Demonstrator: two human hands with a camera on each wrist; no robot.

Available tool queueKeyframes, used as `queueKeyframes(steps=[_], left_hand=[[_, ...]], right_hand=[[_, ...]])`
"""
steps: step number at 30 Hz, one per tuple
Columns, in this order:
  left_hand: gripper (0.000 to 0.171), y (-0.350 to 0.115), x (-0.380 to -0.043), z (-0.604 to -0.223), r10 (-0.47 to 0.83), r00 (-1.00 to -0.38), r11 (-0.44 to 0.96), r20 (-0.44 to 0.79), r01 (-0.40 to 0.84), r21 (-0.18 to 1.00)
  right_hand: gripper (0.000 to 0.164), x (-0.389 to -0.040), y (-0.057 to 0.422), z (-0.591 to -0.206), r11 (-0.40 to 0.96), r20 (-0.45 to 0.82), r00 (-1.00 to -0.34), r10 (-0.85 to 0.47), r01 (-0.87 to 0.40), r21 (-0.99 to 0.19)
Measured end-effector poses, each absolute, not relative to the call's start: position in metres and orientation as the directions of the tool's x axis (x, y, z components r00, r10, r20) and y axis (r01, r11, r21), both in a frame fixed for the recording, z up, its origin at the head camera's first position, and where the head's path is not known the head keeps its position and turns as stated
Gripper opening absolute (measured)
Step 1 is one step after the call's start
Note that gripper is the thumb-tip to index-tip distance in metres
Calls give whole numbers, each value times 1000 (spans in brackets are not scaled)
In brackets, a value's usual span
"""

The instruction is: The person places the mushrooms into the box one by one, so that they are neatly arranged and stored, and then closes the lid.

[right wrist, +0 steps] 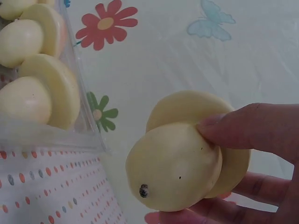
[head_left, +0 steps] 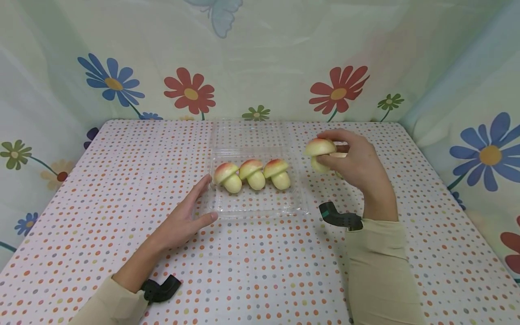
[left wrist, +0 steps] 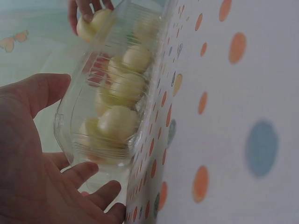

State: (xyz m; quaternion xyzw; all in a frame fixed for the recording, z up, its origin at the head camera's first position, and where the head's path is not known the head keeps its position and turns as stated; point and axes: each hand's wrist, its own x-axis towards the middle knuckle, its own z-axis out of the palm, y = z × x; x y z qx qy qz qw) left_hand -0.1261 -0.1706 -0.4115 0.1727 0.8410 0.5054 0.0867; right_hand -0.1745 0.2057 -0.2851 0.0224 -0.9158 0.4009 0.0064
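Observation:
Three toy mushrooms with red-tinged caps and pale yellow stems, one of them the middle mushroom [head_left: 253, 174], lie in a row inside a clear plastic clamshell box [head_left: 260, 210]. The box's lid [head_left: 249, 135] is folded back behind it. My left hand [head_left: 184, 221] is at the box's left side, fingers spread and thumb by the front left corner. To the right of the box, my right hand [head_left: 355, 158] grips another mushroom [right wrist: 175, 163] between thumb and fingers, above the table. Bits of pale yellow show behind that hand, mostly hidden by it.
The table [head_left: 260, 271] is covered with a polka-dot cloth. Behind it hangs a curtain [head_left: 268, 58] printed with flowers and a butterfly. Each wrist carries a black camera mount, the right mount [head_left: 340, 217] near the box's right front corner.

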Motion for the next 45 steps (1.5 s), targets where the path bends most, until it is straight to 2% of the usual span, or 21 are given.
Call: queueKeyframes(steps=[18, 36, 45], left_hand=[[89, -170, -126, -412, 380, -924, 429, 36, 210, 879], [89, -171, -126, -411, 378, -925, 431, 29, 204, 879], [89, -170, -127, -412, 375, -926, 432, 30, 204, 879]], right_hand=[[49, -173, 170, -286, 712, 56, -984, -166, -159, -684], [44, -173, 134, -300, 699, 107, -934, -340, -327, -635], [45, -170, 116, -306, 681, 106, -914, -391, -364, -636]])
